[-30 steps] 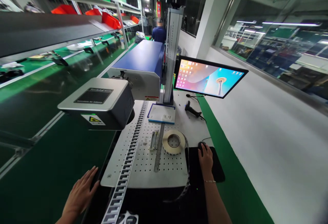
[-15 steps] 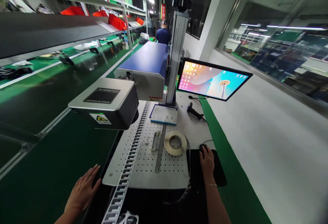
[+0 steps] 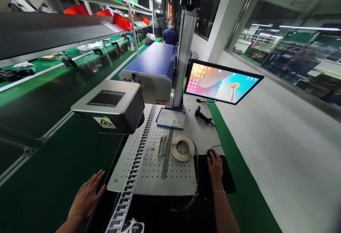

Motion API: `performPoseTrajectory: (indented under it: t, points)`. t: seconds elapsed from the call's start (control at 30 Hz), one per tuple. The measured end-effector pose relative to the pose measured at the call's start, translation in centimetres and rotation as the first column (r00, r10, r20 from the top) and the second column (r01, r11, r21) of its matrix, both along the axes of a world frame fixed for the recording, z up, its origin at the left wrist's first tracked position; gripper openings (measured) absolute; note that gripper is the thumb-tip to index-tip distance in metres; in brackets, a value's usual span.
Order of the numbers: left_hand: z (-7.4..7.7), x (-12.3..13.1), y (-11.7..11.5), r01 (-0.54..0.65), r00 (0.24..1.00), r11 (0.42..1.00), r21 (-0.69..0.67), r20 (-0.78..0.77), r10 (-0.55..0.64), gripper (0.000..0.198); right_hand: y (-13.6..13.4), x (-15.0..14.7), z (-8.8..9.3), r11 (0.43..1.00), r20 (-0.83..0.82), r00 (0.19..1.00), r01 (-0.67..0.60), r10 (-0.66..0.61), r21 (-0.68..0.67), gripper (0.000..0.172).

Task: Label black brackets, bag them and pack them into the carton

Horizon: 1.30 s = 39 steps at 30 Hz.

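Label strip [image 3: 137, 158] lies across the table [image 3: 160, 187], monitor [image 3: 223, 83] shows only desktop icons [image 3: 195, 75], left hand [image 3: 86, 194] is spread, right hand [image 3: 215, 169] rests on the computer mouse [image 3: 210, 152], grip unclear.

Red bins [image 3: 122, 21] and machinery [image 3: 150, 60] show a factory.

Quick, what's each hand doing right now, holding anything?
Left hand: open, palm down, nothing visibly held.
Right hand: resting on the computer mouse; how firmly it grips cannot be told.
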<state>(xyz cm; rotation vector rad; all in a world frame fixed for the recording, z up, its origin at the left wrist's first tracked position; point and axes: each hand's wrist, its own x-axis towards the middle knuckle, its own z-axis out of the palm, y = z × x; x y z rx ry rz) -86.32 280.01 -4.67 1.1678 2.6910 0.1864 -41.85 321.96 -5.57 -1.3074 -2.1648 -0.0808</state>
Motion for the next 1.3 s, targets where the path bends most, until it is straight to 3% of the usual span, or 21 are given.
performPoseTrajectory:
  t: [1.3]
  points:
    - [-0.61, -0.19, -0.18, -0.013, 1.0, 0.999, 0.049, 0.008, 0.013, 0.075, -0.41, -0.08, 0.47, 0.998, -0.039, 0.998, 0.05, -0.052, -0.043, 0.047]
